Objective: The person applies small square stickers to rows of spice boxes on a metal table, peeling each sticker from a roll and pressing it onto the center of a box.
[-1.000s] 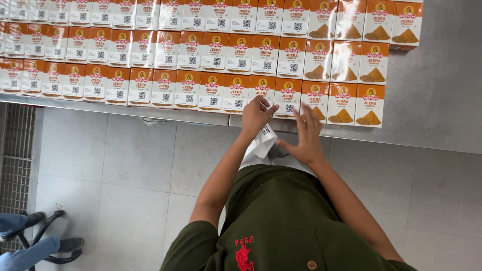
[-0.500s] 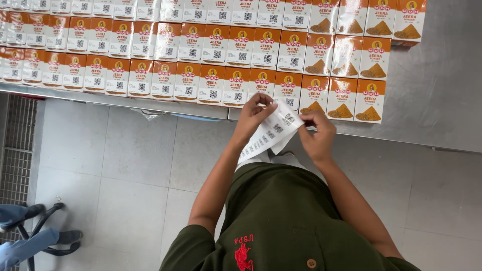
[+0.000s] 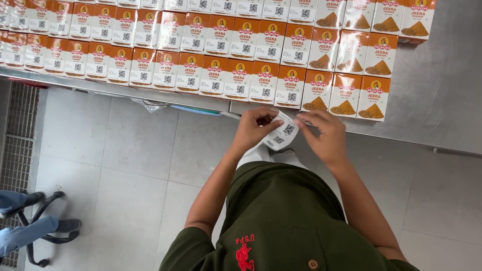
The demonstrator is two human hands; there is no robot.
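Both hands have dropped a little from the box edge since half a second ago, and the strip of white paper stickers printed with small black square codes (image 3: 282,134), which then stood fanned out tall between them, now sits lower and bunched up.

Head view: the left hand (image 3: 256,130) curls around the strip from the left, its thumb and forefinger pinching the paper near the top. The right hand (image 3: 325,135) comes in from the right with its fingers bent and close together; the fingertips (image 3: 303,121) touch the strip's upper right edge. The strip hangs just below the front edge of the grey metal table (image 3: 442,100), above the person's dark green shirt (image 3: 291,221).

On the table, orange-and-white cardboard spice boxes (image 3: 241,75) lie flat in tight rows, touching side by side; the nearest row ends just above the hands. Grey floor tiles (image 3: 125,165) show below, and at lower left another person's dark shoes and blue trouser legs (image 3: 35,226) rest on a black chair base.
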